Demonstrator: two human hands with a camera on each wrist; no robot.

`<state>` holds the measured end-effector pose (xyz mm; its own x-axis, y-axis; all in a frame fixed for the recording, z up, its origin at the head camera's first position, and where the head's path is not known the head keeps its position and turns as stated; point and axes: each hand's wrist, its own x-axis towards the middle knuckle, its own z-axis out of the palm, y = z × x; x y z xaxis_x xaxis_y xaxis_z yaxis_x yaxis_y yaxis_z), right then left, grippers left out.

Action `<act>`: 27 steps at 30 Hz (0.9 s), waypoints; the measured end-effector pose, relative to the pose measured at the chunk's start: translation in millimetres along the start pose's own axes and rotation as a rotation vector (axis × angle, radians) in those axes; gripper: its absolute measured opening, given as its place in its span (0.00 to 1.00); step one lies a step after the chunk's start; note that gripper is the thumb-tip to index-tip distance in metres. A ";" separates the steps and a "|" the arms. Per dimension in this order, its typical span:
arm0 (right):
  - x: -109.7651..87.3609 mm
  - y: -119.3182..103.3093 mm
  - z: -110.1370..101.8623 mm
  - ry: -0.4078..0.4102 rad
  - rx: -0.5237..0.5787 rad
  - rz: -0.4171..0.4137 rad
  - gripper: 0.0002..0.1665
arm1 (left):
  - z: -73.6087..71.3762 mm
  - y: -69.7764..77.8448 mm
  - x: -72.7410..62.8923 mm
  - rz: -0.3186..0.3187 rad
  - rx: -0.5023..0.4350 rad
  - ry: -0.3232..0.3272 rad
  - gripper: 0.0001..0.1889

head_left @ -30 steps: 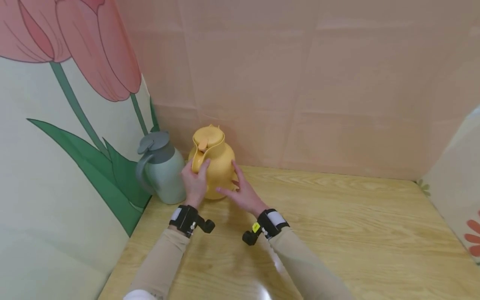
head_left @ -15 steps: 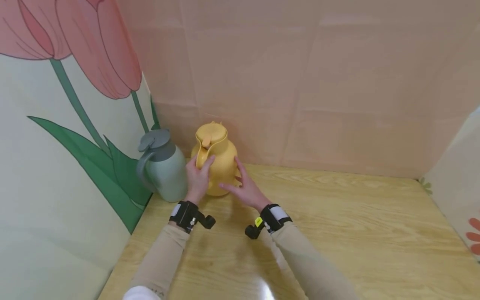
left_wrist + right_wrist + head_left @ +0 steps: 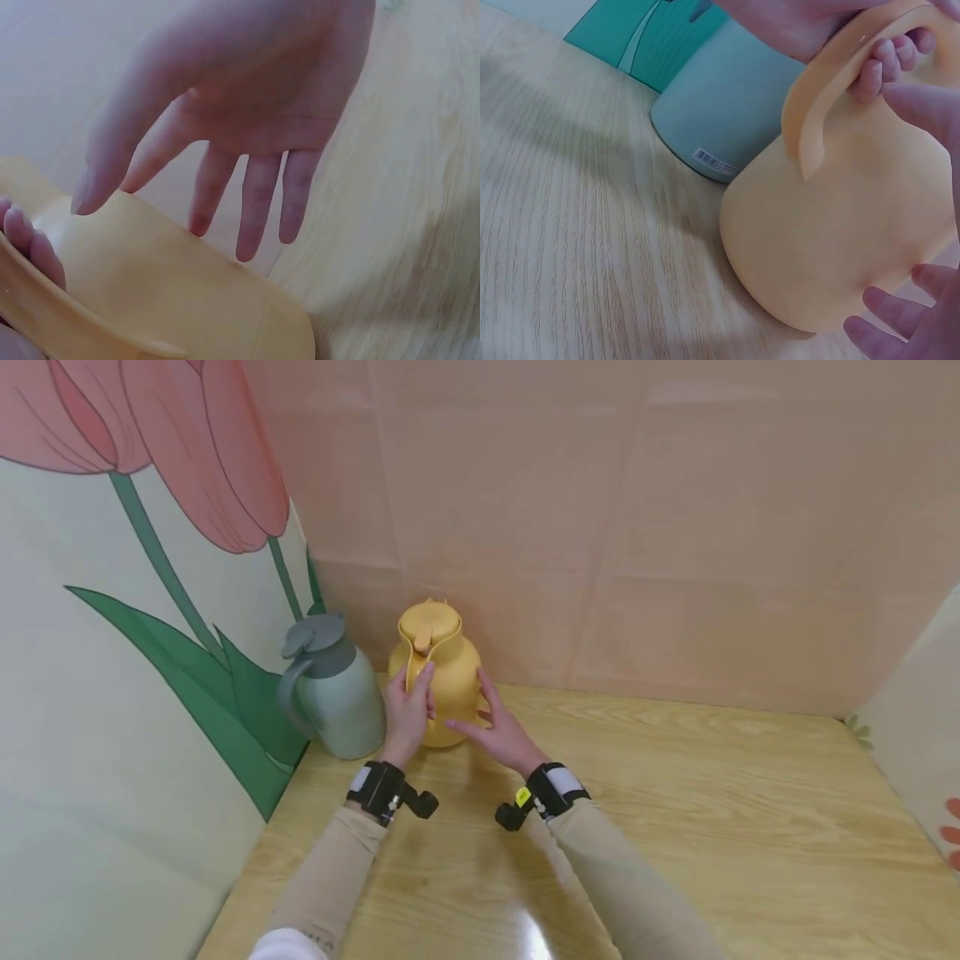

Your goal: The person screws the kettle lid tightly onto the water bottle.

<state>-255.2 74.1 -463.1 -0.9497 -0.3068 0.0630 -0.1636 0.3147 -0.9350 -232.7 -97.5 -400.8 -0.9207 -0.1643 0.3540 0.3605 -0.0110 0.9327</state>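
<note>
A yellow thermos jug (image 3: 457,672) stands upright on the wooden table, its lid on and its handle facing me. My left hand (image 3: 405,718) grips the handle (image 3: 808,124), and in the right wrist view its fingers curl through the loop. My right hand (image 3: 506,737) is at the jug's right side. Its fingers (image 3: 259,210) are spread and nearly straight along the body, with the thumb apart toward the front. Just left of the yellow jug is a grey-green thermos jug (image 3: 341,706) with a dark grey lid and handle.
Behind the jugs rises a pinkish-tan cloth backdrop (image 3: 600,527). A white panel with painted tulips (image 3: 210,452) borders the table on the left. The wooden tabletop (image 3: 712,810) reaches right to another white panel with a red flower (image 3: 951,835).
The yellow jug and both hands have shifted slightly right, away from the grey-green jug. The head view has also moved a little. The left hand keeps its grip on the handle.
</note>
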 end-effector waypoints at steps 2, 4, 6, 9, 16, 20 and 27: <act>-0.7 0.8 0.5 0.000 0.002 0.000 0.65 | -1.6 -2.6 -0.3 -0.009 -0.009 -0.012 0.17; -1.2 2.0 -0.5 -0.003 -0.009 0.006 0.65 | -1.1 -8.7 0.2 0.003 0.007 0.018 0.17; -1.7 1.9 -3.8 -0.006 -0.036 0.012 0.63 | 0.8 -18.5 3.4 0.059 0.049 0.072 0.20; -1.4 0.5 -13.2 -0.010 -0.112 0.035 0.59 | 5.3 -29.4 10.0 0.187 0.197 0.171 0.24; 3.1 -12.4 -65.2 0.023 -0.273 0.101 0.54 | 19.1 -17.8 26.7 0.507 0.477 0.202 0.21; 14.8 -25.6 -103.3 0.051 -0.301 0.056 0.56 | 36.0 3.4 42.2 0.635 0.563 0.117 0.19; 26.8 -64.8 -153.4 0.079 -0.417 0.062 0.58 | 68.2 48.7 80.9 0.483 0.748 -0.147 0.26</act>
<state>-311.0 183.3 -347.3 -0.9760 -0.2112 0.0534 -0.1845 0.6713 -0.7179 -299.7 -44.1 -322.0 -0.7226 0.1440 0.6761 0.5690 0.6794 0.4634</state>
